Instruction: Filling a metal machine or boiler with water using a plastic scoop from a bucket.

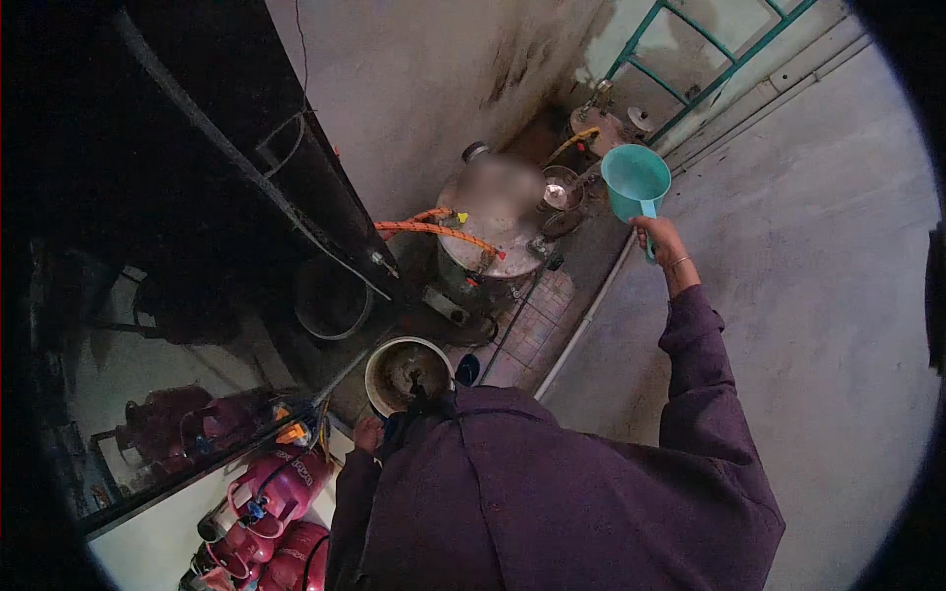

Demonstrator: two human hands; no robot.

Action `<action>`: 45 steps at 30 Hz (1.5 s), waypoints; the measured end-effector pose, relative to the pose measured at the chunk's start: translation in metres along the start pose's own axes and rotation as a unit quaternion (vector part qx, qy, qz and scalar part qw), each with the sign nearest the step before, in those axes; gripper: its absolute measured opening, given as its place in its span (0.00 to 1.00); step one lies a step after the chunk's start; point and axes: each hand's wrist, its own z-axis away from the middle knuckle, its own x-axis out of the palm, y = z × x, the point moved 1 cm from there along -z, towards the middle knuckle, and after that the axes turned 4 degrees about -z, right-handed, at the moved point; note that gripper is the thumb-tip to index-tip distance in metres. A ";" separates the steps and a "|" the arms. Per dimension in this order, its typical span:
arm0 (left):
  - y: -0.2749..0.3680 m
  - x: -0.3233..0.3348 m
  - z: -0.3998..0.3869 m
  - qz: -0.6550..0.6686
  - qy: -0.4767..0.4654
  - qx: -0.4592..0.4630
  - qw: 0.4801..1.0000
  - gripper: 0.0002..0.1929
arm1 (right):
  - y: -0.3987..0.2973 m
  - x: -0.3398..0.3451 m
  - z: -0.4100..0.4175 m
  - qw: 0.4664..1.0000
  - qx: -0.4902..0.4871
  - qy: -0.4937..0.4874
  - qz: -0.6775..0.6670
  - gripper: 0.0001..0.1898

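My right hand (660,242) is closed around the handle of a teal plastic dipper (635,181), held out at the upper right beside the wall. The dipper's open mouth shows, and no contents can be made out. Low at my left side, my left hand (368,434) is partly hidden by dark cloth near a pale-rimmed bucket (369,380); whether it grips anything is unclear. Dark material lies over the bucket's near edge. Ahead stands a round metal vessel (510,255) with orange hoses (421,227) clamped to its lid; part of its top is blurred.
Pink gas cylinders (292,480) stand at the lower left, beside a dark glossy panel (222,185). A pale pipe (587,321) runs along the right wall's foot. Metal pans (563,188) and a green metal frame (698,63) are further back. A dark hose crosses the tiled floor (543,318).
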 end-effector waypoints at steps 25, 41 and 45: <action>-0.006 -0.003 -0.009 -0.012 -0.018 -0.030 0.999 0.09 | -0.003 0.002 -0.002 1.000 -0.017 0.009 0.008 0.06; -0.017 -0.010 -0.016 0.025 -0.090 -0.033 0.995 0.14 | -0.011 0.003 0.001 1.000 -0.012 0.022 0.003 0.08; -0.032 -0.008 -0.021 0.238 -0.081 -0.041 0.967 0.14 | -0.011 0.006 0.004 0.999 -0.027 0.022 0.014 0.06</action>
